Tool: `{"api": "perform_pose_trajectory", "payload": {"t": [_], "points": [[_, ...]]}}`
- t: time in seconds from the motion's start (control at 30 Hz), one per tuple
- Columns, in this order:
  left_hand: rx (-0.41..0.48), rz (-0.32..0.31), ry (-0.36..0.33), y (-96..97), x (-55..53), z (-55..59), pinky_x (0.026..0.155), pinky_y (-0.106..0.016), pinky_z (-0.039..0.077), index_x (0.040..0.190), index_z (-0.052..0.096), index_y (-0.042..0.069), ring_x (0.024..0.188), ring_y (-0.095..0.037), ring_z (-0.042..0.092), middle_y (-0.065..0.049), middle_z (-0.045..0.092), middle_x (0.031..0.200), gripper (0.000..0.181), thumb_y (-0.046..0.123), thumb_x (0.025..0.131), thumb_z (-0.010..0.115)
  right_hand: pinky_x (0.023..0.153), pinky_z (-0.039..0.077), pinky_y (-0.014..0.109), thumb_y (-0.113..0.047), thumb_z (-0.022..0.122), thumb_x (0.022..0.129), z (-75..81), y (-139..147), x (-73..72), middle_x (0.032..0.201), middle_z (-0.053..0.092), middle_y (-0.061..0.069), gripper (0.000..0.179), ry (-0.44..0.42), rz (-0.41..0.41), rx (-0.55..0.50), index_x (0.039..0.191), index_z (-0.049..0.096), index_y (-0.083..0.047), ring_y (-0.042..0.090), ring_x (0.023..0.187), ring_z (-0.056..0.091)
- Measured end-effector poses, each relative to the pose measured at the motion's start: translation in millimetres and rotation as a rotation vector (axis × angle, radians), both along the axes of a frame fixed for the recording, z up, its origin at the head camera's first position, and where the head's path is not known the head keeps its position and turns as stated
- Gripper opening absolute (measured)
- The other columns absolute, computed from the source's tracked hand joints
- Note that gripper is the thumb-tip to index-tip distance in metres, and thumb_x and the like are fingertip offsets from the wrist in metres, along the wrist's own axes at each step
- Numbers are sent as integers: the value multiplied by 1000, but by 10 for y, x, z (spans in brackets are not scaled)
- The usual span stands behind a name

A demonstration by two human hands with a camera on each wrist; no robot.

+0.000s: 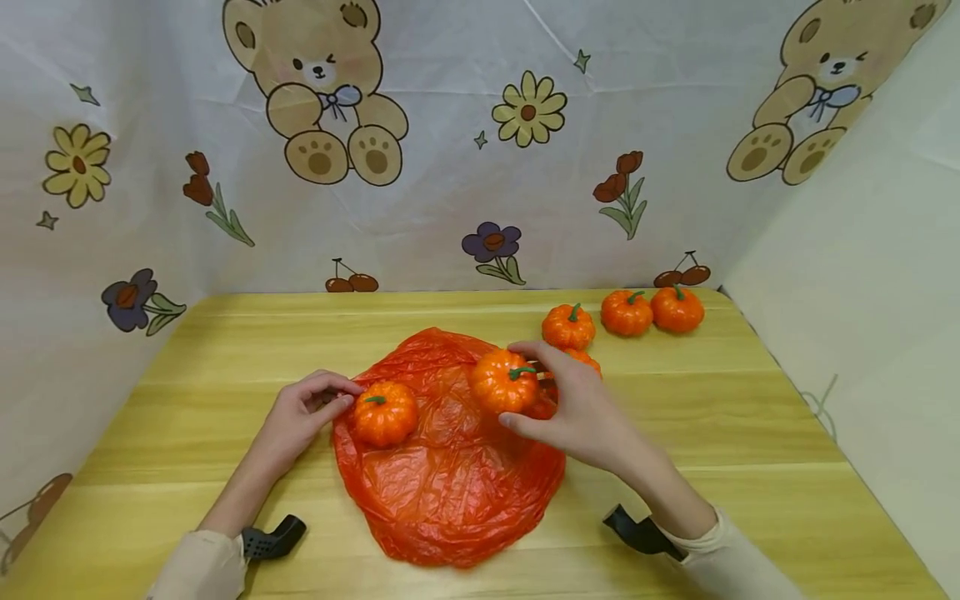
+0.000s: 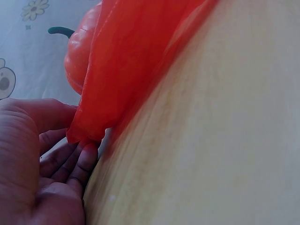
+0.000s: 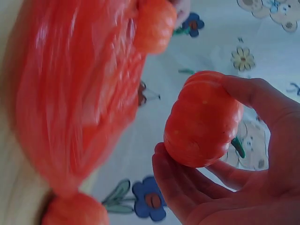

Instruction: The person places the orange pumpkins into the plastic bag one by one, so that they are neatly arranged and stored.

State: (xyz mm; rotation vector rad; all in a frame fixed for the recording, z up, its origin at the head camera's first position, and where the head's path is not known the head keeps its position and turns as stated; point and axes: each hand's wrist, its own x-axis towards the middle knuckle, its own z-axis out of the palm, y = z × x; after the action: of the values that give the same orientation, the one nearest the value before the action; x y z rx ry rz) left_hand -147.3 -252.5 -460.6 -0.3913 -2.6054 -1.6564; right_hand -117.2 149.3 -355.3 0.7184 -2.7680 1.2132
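Observation:
A red plastic bag (image 1: 450, 533) lies spread on the table with its mouth wide. My left hand (image 1: 303, 412) pinches the bag's left rim; in the left wrist view the red film (image 2: 126, 70) runs in between the fingers. Just right of that hand, a small orange toy pumpkin (image 1: 386, 414) with a green stem sits at the bag's left side. My right hand (image 1: 581, 408) grips another toy pumpkin (image 1: 501, 382) between thumb and fingers, over the right part of the bag. In the right wrist view this pumpkin (image 3: 201, 122) shows held up beside the bag.
Beyond the right hand stands a toy pumpkin (image 1: 568, 327), with one more (image 1: 587, 361) partly hidden behind that hand. Two further pumpkins, a left one (image 1: 627, 313) and a right one (image 1: 677, 309), sit at the table's back right. A patterned cloth (image 1: 442, 208) hangs behind the table.

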Motion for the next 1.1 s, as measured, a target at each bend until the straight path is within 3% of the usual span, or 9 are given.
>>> {"api": "perform_pose_trajectory", "payload": {"t": [0.4,0.67,0.9,1.1], "points": [[-2,-5,13,-55,8,46,88,-16,53,114,78,15,104,-11,64,-7,72,116,14,20,104,69,98,56,40,-31,91,82,-193,-544,95,139,62,-7,77,-8,176,35,148,53,-17,12,115,62],[0,13,7,-94,49,59,88,-15,52,115,78,13,103,-11,64,-8,72,115,15,20,104,69,112,48,41,-38,87,85,-249,-879,204,143,61,-4,78,-54,247,137,149,49,-17,11,128,59],[39,8,-1,-22,47,-22,88,-17,53,114,77,12,101,-12,65,-9,71,114,14,19,103,70,111,50,39,-43,85,87,-305,-971,275,142,60,-2,77,-67,276,205,149,47,-17,15,129,60],[42,-10,-3,17,-1,1,90,-16,53,114,78,13,102,-13,64,-9,71,114,15,20,104,70,112,51,41,-44,86,87,-349,-1005,321,146,59,0,78,-90,277,247,150,47,-18,18,133,59]]}}
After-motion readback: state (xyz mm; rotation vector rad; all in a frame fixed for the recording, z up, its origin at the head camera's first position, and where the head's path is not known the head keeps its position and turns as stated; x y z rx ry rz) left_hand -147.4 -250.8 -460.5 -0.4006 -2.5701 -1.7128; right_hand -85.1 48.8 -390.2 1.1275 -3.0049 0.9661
